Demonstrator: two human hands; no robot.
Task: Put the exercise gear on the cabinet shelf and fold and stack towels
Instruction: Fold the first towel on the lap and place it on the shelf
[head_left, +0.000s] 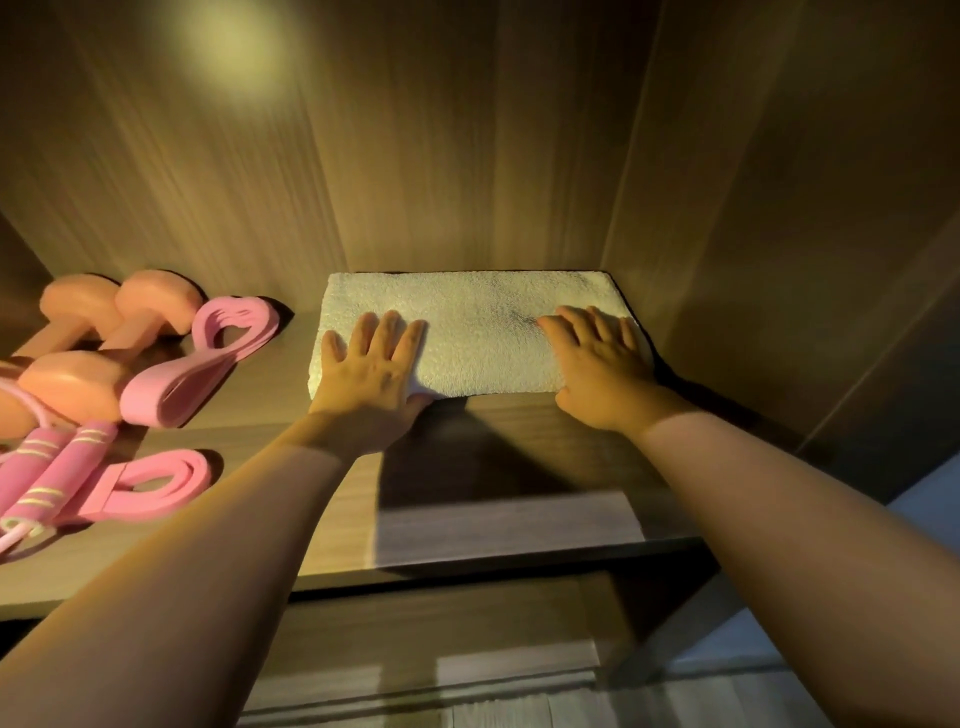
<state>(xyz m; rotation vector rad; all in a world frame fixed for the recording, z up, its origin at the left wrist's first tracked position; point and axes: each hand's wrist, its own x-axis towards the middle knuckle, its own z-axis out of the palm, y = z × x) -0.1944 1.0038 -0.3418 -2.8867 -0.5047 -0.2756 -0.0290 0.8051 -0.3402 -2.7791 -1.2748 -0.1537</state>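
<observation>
A folded white towel (478, 322) lies flat on the wooden cabinet shelf (498, 467), pushed against the back right corner. My left hand (371, 371) rests flat on the towel's near left part, fingers straight and spread. Over on the towel's near right corner, my right hand (597, 358) presses down with straight fingers. To the left on the same shelf lie two orange dumbbells (98, 338), a pink resistance band (208, 358), a second pink band (150, 486) and a pink jump rope (57, 478).
The cabinet's back panel (415, 182) and right side wall (779, 260) close in the towel. The shelf's front edge (467, 566) runs below my forearms, with a lower compartment beneath it. Pale floor shows at the bottom right.
</observation>
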